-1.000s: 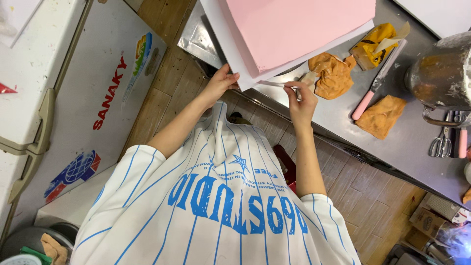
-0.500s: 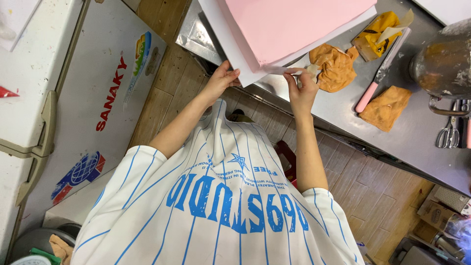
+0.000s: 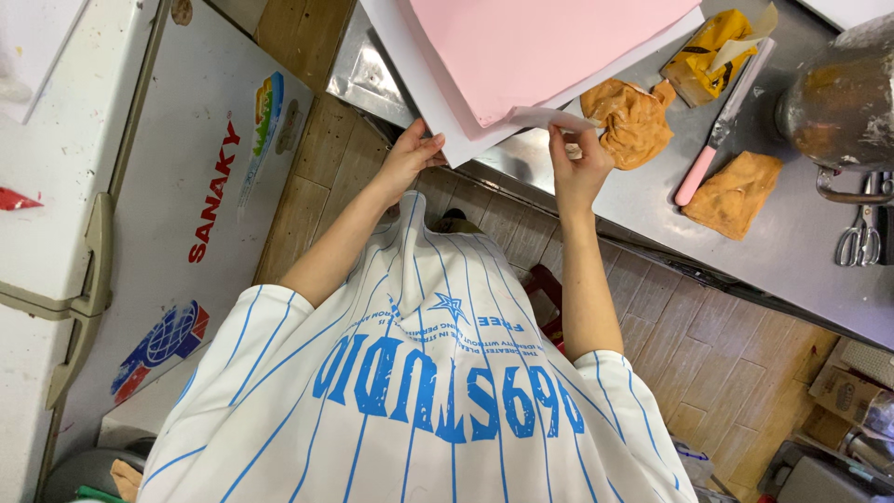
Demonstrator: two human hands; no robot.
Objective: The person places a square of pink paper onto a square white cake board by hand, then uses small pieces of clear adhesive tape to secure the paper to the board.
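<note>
A stack of large sheets, pink (image 3: pixel 540 47) on top of white (image 3: pixel 433 102), lies on the steel counter (image 3: pixel 792 261) and overhangs its near edge. My left hand (image 3: pixel 410 156) grips the white sheets' overhanging edge from below, thumb on top. My right hand (image 3: pixel 577 163) pinches the near corner of a white sheet between thumb and fingertips, just beside a crumpled orange-brown lump (image 3: pixel 633 116). Both forearms reach out from my white, blue-striped shirt.
A pink-handled knife (image 3: pixel 717 140), a second orange-brown piece (image 3: pixel 736 191), a yellow packet (image 3: pixel 708 56), a metal pot (image 3: pixel 838 93) and scissors (image 3: pixel 861 237) lie on the counter to the right. A white chest freezer (image 3: pixel 186 186) stands at the left. Below is wood-look tile floor (image 3: pixel 708 373).
My right hand has moved left from the orange-brown lump to the sheet's corner and pinched it. My left hand stays on the sheets' edge.
</note>
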